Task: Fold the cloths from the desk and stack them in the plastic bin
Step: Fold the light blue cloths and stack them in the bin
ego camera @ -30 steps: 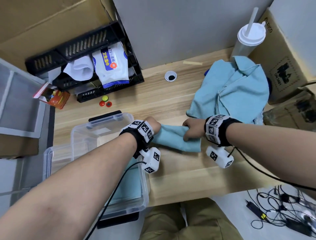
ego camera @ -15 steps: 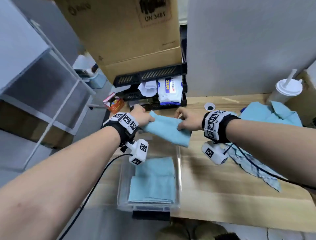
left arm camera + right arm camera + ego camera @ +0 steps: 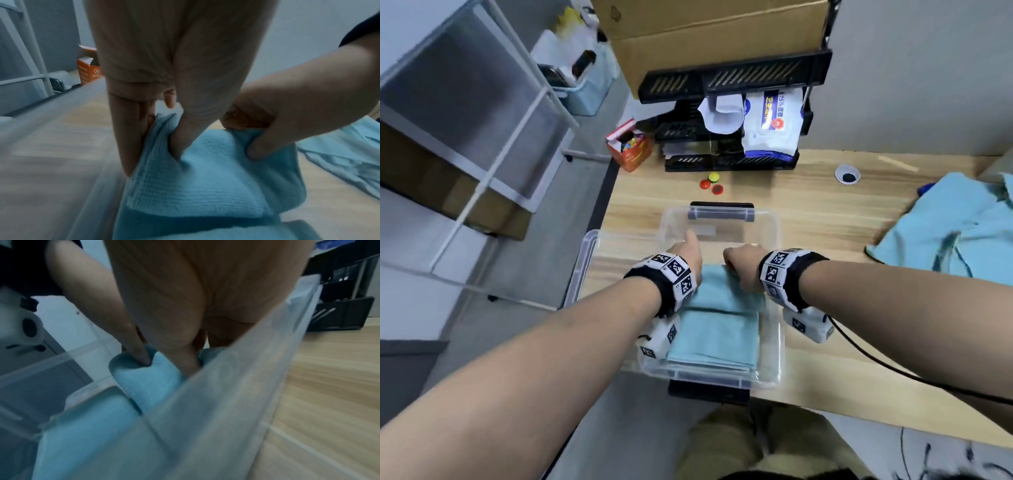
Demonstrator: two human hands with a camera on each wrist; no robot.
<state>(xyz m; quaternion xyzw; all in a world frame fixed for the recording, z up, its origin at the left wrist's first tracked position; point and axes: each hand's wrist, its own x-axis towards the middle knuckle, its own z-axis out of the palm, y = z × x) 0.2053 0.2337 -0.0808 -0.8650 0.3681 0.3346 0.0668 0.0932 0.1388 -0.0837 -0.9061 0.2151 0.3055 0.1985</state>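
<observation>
A clear plastic bin (image 3: 774, 346) stands at the desk's front edge with folded light-blue cloths (image 3: 717, 339) stacked inside. Both hands are down in the bin and hold a folded blue cloth (image 3: 717, 291) over that stack. My left hand (image 3: 688, 257) pinches the cloth's left end (image 3: 164, 146) between thumb and fingers. My right hand (image 3: 743, 267) grips the right end (image 3: 148, 382), thumb pressed into the fabric, just inside the bin wall (image 3: 236, 394). A pile of unfolded blue cloths (image 3: 955, 229) lies on the desk at the right.
The bin's clear lid (image 3: 585, 267) leans off its left side. A black desk organizer (image 3: 732, 137) with wipes stands behind, beside an orange box (image 3: 631, 150). Three small coloured caps (image 3: 710, 183) lie on the wood. A black cable (image 3: 893, 370) trails from my right wrist.
Both hands carried the folded cloth from the desk leftward over the bin, then lowered it into the bin onto the stack. The head view swung left and down.
</observation>
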